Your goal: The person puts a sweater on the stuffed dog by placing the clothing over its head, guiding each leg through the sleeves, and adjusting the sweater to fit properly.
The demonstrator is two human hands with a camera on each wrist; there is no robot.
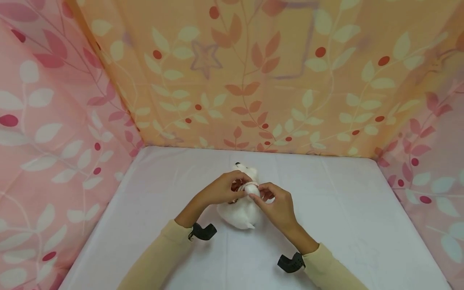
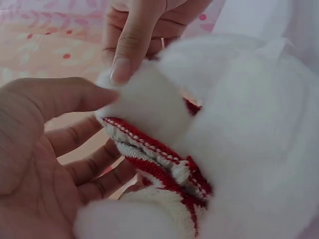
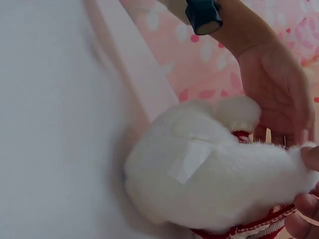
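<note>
A white plush toy animal [image 1: 237, 215] rests on the white-covered table, its dark nose pointing away and its small tail toward me. It wears a red and white knitted sweater [image 2: 149, 154], bunched near the upper body. My left hand [image 1: 226, 188] pinches the sweater's edge against the plush, thumb on top and the other fingers underneath. Opposite it, my right hand [image 1: 277, 203] grips the same raised white part between thumb and curled fingers. Both thumbs nearly meet in the left wrist view. A white tag [image 3: 189, 162] sticks out of the toy's fur. The right fingertips are partly cut off in the right wrist view.
Black wrist devices [image 1: 204, 232] sit at both sleeve cuffs. The white tablecloth [image 1: 174, 173] spreads around the toy. Patterned cloth walls, an orange one [image 1: 232, 100] behind and a pink one [image 1: 47, 141] at left, enclose the table; another stands at right.
</note>
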